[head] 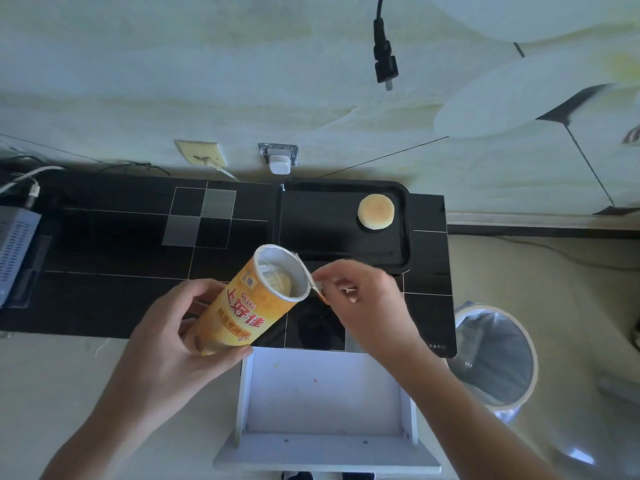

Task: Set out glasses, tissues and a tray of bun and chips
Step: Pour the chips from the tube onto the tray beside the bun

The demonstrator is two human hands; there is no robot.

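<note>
Chip can: yellow tube, tilted, mouth toward the tray, held over the tabletop's front edge. Left hand wraps its base; right hand pinches the foil seal (nearly peeled off) at the rim. Bun: tray's far right corner. Risk: a sharp final tug could jolt the tilted can and spill chips short of the tray.

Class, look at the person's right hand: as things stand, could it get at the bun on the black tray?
Probably yes, once freed. The right hand pinches the foil seal at the chip can mouth; nothing stands between it and the bun on the tray.
</note>
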